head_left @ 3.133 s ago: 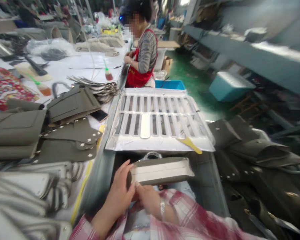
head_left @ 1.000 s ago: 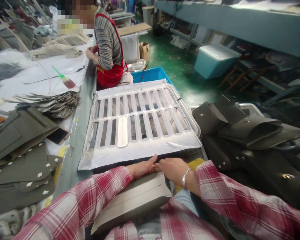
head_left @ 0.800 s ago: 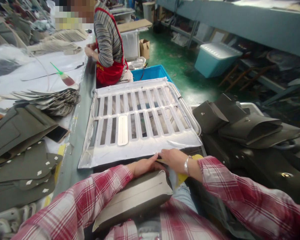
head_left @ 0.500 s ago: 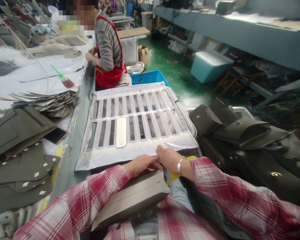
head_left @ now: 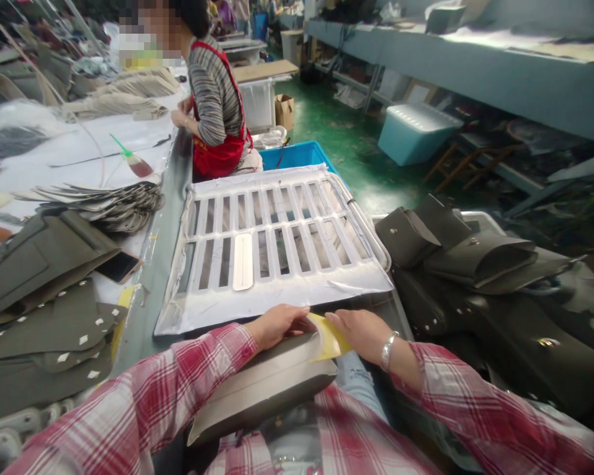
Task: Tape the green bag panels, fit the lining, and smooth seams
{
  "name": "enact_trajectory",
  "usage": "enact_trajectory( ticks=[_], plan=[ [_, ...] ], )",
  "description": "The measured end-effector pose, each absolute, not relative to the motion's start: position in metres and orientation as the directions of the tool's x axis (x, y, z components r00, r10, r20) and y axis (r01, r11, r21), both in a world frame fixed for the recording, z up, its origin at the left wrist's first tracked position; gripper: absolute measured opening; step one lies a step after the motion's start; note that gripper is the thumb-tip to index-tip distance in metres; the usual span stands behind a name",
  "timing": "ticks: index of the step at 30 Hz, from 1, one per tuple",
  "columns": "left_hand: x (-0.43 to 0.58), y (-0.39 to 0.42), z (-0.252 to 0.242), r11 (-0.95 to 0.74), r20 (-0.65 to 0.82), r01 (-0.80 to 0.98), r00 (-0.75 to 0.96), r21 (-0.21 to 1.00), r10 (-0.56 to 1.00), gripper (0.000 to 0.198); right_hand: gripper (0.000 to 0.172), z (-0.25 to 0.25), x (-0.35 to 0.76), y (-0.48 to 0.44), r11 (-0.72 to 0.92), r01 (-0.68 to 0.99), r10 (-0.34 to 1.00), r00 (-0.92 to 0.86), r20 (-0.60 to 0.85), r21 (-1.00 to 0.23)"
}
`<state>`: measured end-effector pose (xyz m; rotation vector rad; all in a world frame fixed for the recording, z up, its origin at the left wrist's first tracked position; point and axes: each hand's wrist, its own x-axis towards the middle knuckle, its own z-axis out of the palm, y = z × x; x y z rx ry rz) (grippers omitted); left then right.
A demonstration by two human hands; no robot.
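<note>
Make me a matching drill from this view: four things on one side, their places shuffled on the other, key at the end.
Things
1. yellow tool
2. phone
3. lidded teal box
4. narrow white strip

Places
A. on the green floor
B. lying on the white slotted rack
C. held in the fingers of the person's right hand
D. on the white table, near its edge

Pairs: 1-C, 2-D, 3-A, 4-B
</note>
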<state>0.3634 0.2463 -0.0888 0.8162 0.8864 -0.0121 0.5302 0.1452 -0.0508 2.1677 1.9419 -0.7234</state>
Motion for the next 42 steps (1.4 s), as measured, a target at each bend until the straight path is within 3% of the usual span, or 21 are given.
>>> enact_trajectory(
  ticks=[6,9,13,17,20,24,29,36,42],
  plan=[
    [0.365,0.239,-0.091,0.727,-0.703,0.33,0.652,0.602,0.286,0.03,0.052,-0.055,0.532,0.159,-0.211,0.926,0.879,0.039,-0.476,-0.313],
    [0.364,0.241,-0.088,0.786,-0.735,0.344,0.648,0.514,0.197,0.038,0.054,-0.062,0.537,0.166,-0.204,0.909,0.888,0.015,-0.46,-0.364],
    [0.362,0.249,-0.083,0.857,-0.693,0.298,0.716,0.42,0.091,0.047,0.061,-0.069,0.541,0.168,-0.085,0.947,0.93,-0.036,-0.365,-0.31],
    [0.364,0.252,-0.086,0.8,-0.616,0.37,0.788,0.472,-0.001,0.064,0.061,-0.063,0.539,0.173,0.075,0.969,0.951,-0.141,-0.274,-0.235],
    [0.363,0.251,-0.089,0.743,-0.652,0.449,0.758,0.496,-0.023,0.072,0.058,-0.056,0.537,0.181,0.205,0.958,0.937,-0.251,-0.243,-0.199],
    [0.352,0.25,-0.087,0.61,-0.752,0.548,0.648,0.573,0.124,0.065,0.053,-0.051,0.535,0.193,0.369,0.913,0.881,-0.403,-0.248,-0.173],
    [0.338,0.254,-0.077,0.184,-0.722,0.704,0.627,0.686,0.294,0.058,0.046,-0.046,0.532,0.21,0.533,0.82,0.781,-0.571,-0.253,-0.207],
    [0.339,0.257,-0.068,0.022,-0.703,0.738,0.633,0.674,0.324,0.069,0.048,-0.037,0.538,0.228,0.64,0.757,0.714,-0.65,-0.26,-0.133],
    [0.334,0.262,-0.075,-0.138,-0.536,0.559,0.826,0.818,0.173,0.058,0.05,-0.05,0.536,0.228,0.687,0.705,0.681,-0.709,-0.181,-0.175]
  ],
)
